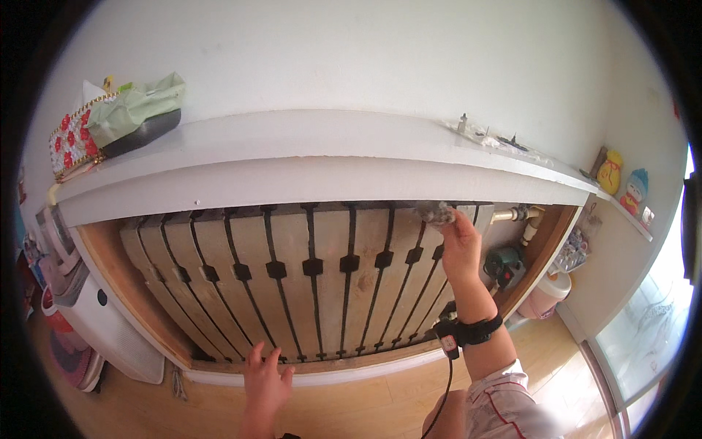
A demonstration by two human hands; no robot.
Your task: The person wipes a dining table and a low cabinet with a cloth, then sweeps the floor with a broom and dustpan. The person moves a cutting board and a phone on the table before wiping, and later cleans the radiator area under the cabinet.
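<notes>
A wide beige sectioned radiator (329, 293) fills a wood-framed recess under a white ledge, with dark gaps between its sections. My right hand (462, 245) is at the radiator's upper right, just under the ledge, its fingers closed on a grey fuzzy wad (434, 213). Whether the wad is a dirty rag or a clump of dust, I cannot tell. It is against or very near the radiator's top. Low in front of the recess, my left hand (267, 384) holds nothing, its fingers apart by the bottom frame edge.
On the white ledge (329, 132) sit a red-and-white tissue box (72, 143) and green bag (139, 106) at left, small tools (504, 139) at right. A green pump (503, 263) and pipes stand right of the radiator. A white panel (124, 322) leans at left.
</notes>
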